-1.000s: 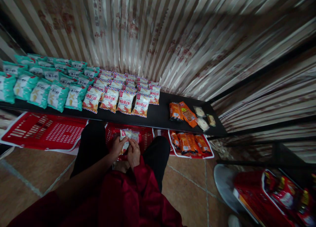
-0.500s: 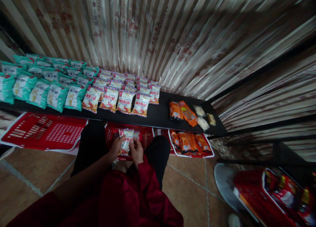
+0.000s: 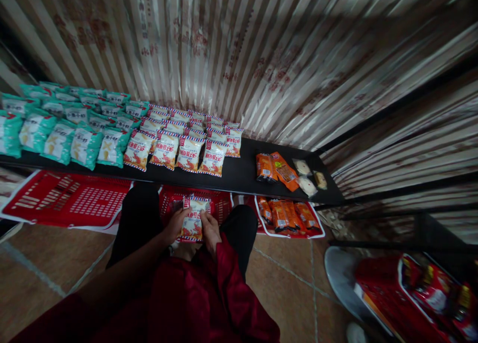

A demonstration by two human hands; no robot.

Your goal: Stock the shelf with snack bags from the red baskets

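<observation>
Between both my hands is a white snack bag (image 3: 193, 224) with red lettering and striped edges, its front facing up. My left hand (image 3: 176, 224) grips its left side and my right hand (image 3: 210, 229) its right side, thumbs on the front. The bag hangs over a red basket (image 3: 222, 203) between my knees, which it partly hides. Just beyond, on a black shelf (image 3: 244, 171), matching white snack bags (image 3: 188, 154) stand in rows. Teal snack bags (image 3: 85, 146) fill the shelf's left part.
Orange packets (image 3: 266, 168) and small clear-wrapped pieces (image 3: 306, 186) lie on the shelf's right part. Below it are a red basket of orange packets (image 3: 286, 216) and a red basket (image 3: 70, 198) at left. A grey stool (image 3: 338, 278) and red crate (image 3: 384, 288) stand at right.
The snack bag in my hands has shifted slightly right and towards me, and shows more of its front. My right hand has moved a little right. The shelf's rows look the same.
</observation>
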